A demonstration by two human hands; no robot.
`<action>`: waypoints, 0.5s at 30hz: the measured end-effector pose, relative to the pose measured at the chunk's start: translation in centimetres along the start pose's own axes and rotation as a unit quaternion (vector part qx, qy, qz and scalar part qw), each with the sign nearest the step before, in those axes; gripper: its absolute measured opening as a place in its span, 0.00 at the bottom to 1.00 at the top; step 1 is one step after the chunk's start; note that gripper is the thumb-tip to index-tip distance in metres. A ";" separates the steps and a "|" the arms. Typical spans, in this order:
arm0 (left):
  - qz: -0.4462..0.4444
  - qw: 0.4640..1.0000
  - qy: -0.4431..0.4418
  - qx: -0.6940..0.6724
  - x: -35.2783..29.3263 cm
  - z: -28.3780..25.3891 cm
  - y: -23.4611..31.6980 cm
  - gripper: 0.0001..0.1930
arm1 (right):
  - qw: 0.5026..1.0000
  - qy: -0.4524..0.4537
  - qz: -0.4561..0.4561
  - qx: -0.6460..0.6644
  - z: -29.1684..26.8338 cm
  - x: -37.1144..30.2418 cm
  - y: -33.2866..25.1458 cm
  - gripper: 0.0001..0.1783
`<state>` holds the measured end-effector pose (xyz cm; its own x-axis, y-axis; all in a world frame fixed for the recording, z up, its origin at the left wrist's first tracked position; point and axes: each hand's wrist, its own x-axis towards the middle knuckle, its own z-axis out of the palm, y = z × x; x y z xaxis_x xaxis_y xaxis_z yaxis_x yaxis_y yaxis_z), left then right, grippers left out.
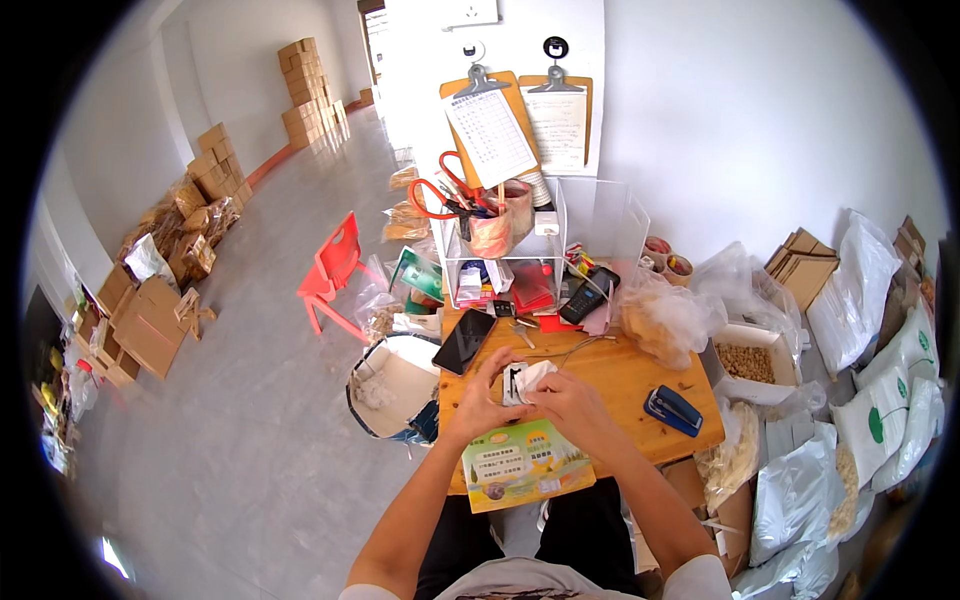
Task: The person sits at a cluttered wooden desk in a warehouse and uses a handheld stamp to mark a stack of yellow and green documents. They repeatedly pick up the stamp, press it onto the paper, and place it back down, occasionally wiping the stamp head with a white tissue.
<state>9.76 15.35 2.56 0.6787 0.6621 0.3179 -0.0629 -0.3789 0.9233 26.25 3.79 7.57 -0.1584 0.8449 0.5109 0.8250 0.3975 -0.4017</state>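
Note:
Above the wooden table [690, 382] my left hand [480, 405] curls its thumb and fingers around a small white boxy thing with dark marks [516, 382]. My right hand [578, 408] pinches the crumpled white, paper-like part on its right side. What exactly it is, I cannot make out. Just below both hands, a yellow-green printed sheet or packet [527, 468] lies over the table's near edge. A dark smartphone [464, 341] rests to the upper left of my hands, and a key [522, 333] lies beyond them. Off to the right sits a dark blue stapler [673, 410].
A clear acrylic shelf [600, 225] holds a pen cup [490, 235] with red-handled scissors [430, 200]; a black handset [590, 295] lies by it. Left stand a bin [395, 375] and a red chair [335, 265]. White bags [800, 490] and a box of pellets [750, 362] crowd the right.

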 end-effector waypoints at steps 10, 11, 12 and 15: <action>-0.002 0.997 0.021 0.069 -0.3 1.1 1.3 0.56 | 0.991 -0.024 -0.068 -0.114 0.7 1.5 -0.6 0.12; 0.008 0.998 0.023 0.055 -0.3 1.0 0.8 0.56 | 0.992 -0.033 -0.073 -0.097 0.8 1.4 -0.5 0.11; 0.019 0.999 0.026 0.042 -0.3 0.8 0.1 0.56 | 0.992 -0.039 -0.079 -0.094 0.8 1.4 -0.6 0.11; 0.010 0.999 0.025 0.028 -0.2 0.8 -0.1 0.56 | 0.990 -0.041 -0.094 -0.098 0.5 1.5 -0.6 0.11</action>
<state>10.20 14.76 2.28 0.6403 0.6853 0.3470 -0.0342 -0.4258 0.9042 25.30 4.99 8.20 -0.3556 0.7924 0.4956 0.8652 0.4797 -0.1463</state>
